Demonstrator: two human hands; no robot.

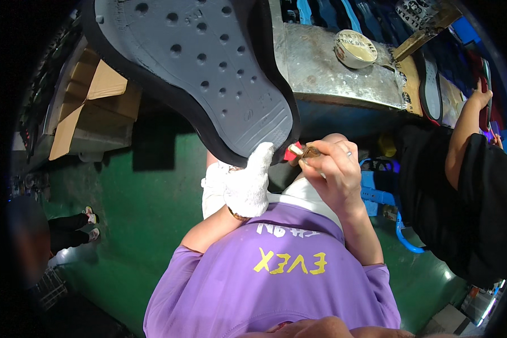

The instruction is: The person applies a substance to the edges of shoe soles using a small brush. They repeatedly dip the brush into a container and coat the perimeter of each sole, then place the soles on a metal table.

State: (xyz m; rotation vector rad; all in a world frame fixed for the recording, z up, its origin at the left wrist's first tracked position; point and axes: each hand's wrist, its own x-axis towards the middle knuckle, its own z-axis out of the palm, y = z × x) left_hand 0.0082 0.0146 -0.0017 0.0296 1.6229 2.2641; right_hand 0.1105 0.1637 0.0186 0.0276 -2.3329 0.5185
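A large shoe sole [208, 62], grey with rows of round dimples and a black raised rim, fills the upper middle. My left hand [248, 183], in a white glove, grips its narrow near end, with the thumb on the grey face. Just right of that end, my right hand [335, 169] is bare and wears a ring. Its fingers pinch a small brown-handled tool [311, 152] with a pale tip; its exact kind is not clear. A small red patch [292, 151] shows between the tool and the black rim. I cannot tell whether the tip touches the rim.
A metal-topped bench [327, 79] holds a white bowl [355, 49] of pale stuff and another sole [431, 84]. On the right a co-worker in black [456, 208] handles a red-edged piece. Open cardboard box [98, 96] stands left; another person's legs [70, 231] show lower left.
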